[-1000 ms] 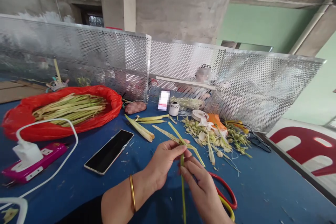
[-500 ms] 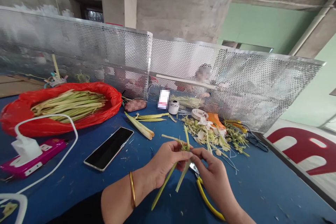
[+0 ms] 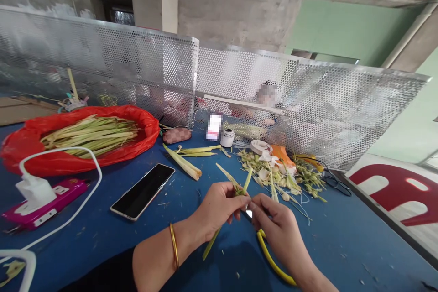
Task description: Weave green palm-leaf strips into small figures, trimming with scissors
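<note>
My left hand [image 3: 219,207], with a gold bangle at the wrist, pinches a small woven piece of green leaf strips [image 3: 240,190]. One strip end sticks up from it, a paler one points up left, and another hangs below the palm. My right hand [image 3: 273,219] is closed at the piece's right side, thumb and forefinger pinching a leaf strip that the fingers mostly hide. Under the right hand is a yellow-handled metal hand tool [image 3: 273,262]; its head is partly covered, so its kind is unclear.
A red plastic bag [image 3: 150,123] of long leaves lies left. A phone [image 3: 143,191], a pink power strip [image 3: 44,205] with white cable and a cut stalk [image 3: 183,163] are nearer. Leaf scraps [image 3: 260,169] and a tape roll [image 3: 260,147] lie before the perforated metal screen [image 3: 164,64].
The broad strip end that hung between my hands no longer shows there. The pale upper strip has swung more upright, and the strip below my left palm shows shorter. Both hands stay close together.
</note>
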Motion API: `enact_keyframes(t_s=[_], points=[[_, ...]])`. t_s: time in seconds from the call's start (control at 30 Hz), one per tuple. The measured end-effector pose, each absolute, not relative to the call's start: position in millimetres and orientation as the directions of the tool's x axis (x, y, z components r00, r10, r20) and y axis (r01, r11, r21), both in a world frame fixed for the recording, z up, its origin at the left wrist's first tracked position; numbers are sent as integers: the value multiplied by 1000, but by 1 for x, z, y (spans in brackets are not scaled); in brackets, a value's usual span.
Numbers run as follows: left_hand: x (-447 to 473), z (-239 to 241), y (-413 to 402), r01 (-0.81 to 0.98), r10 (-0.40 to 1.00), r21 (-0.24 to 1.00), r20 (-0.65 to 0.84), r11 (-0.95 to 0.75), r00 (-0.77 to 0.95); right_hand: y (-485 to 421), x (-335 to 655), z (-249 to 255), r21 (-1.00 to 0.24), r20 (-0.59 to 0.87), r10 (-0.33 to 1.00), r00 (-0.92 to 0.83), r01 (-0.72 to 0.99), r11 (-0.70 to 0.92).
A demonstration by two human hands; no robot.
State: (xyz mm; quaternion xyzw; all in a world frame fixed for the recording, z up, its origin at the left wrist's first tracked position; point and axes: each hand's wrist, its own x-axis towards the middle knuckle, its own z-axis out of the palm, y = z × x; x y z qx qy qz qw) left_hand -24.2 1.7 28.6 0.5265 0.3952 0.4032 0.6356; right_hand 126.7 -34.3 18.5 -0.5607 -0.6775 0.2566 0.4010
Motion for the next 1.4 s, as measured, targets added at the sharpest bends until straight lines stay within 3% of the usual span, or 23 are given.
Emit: enact_keyframes(t_s=[0.3,0.6,0.77,0.87,0.97,1.4], points=[[-30,29,12,-152,921,964,-150,217,360,-33,136,26,-784,195,979,-58,591,191],[-35,32,11,-170,844,930,-206,326,495,-22,141,29,-841,161,983,-89,508,184],[-30,29,6,-66,835,955,-218,289,506,-20,133,21,-991,69,997,-23,114,72],[-25,25,2,-38,832,959,-222,280,508,-22,126,15,-984,-24,999,-40,-177,-30],[-22,21,-1,-17,851,969,-208,246,482,-24,122,12,-950,-42,999,-31,-307,-50],[-20,25,-5,-1,828,963,-231,269,512,-28,117,11,-970,44,988,145,-229,77]])
